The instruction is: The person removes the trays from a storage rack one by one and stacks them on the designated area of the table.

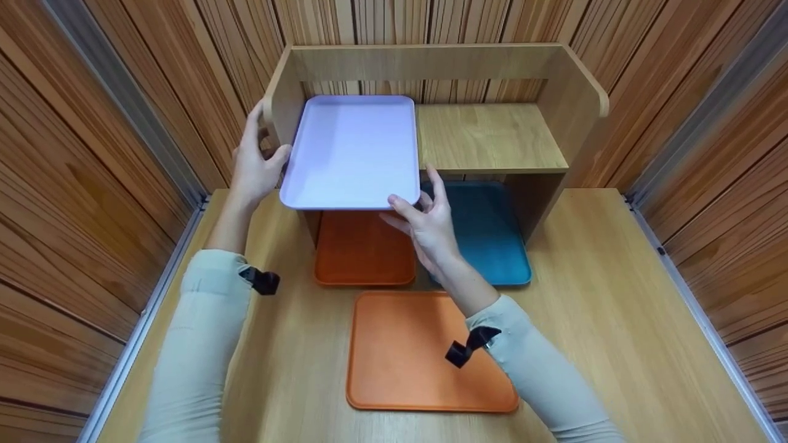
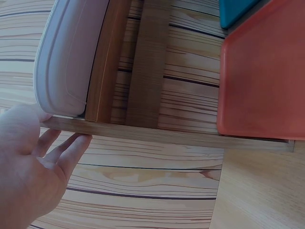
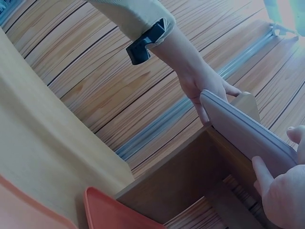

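Note:
A lavender tray (image 1: 354,154) lies on the left half of the upper board of a small wooden shelf (image 1: 492,136), its front part jutting past the board's edge. My right hand (image 1: 431,231) pinches the tray's front right corner, thumb at the rim and fingers lower down. At the left, my left hand (image 1: 255,166) holds the shelf's side panel (image 2: 157,135), with fingers on the outer face and the thumb near the tray. In the right wrist view the tray (image 3: 248,131) appears edge-on between both hands.
Beneath the upper board, a dark orange tray (image 1: 365,252) sits on the left and a teal tray (image 1: 492,240) on the right. A lighter orange tray (image 1: 412,357) lies on the table (image 1: 615,320) in front. Wood-plank walls (image 1: 80,154) surround the table.

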A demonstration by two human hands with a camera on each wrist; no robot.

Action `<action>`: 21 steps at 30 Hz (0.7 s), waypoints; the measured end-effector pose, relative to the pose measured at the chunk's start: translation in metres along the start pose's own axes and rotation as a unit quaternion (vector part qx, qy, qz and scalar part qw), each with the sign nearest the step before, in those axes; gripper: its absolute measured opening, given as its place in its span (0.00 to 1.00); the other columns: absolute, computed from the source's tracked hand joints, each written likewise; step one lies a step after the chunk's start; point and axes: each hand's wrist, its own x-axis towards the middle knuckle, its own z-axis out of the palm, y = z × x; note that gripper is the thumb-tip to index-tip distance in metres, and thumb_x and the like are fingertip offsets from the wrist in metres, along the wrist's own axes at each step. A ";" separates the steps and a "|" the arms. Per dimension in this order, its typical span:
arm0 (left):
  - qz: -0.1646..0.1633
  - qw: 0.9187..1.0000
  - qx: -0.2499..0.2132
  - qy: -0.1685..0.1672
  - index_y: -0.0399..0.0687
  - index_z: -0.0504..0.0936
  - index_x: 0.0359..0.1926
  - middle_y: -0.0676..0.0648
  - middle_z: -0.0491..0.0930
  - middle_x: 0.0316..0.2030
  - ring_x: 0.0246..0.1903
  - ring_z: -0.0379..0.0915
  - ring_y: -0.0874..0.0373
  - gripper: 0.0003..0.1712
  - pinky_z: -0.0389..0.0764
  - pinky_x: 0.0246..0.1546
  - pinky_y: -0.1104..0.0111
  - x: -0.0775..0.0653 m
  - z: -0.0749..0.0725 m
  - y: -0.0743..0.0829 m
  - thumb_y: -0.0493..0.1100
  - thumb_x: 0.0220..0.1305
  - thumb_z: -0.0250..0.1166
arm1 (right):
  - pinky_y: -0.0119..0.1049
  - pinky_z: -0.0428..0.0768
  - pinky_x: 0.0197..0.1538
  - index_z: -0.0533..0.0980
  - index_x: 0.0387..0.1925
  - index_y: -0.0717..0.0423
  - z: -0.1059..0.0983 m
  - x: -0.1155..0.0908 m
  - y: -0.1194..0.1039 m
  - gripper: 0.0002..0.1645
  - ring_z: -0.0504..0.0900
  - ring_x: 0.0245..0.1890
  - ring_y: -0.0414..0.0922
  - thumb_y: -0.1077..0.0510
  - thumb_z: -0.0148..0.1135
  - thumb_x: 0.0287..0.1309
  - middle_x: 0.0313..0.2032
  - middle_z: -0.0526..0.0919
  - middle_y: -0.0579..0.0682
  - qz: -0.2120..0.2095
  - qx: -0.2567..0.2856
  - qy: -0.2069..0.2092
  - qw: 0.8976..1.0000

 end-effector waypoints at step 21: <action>-0.007 1.000 0.000 -0.003 0.64 0.46 0.93 0.37 0.58 0.89 0.84 0.66 0.31 0.49 0.74 0.82 0.36 -0.001 -0.001 0.000 0.36 0.84 0.59 | 0.41 0.97 0.55 0.44 0.93 0.38 0.021 0.000 0.006 0.64 0.84 0.59 0.51 0.79 0.63 0.73 0.83 0.58 0.58 -0.002 0.018 -0.003 1.000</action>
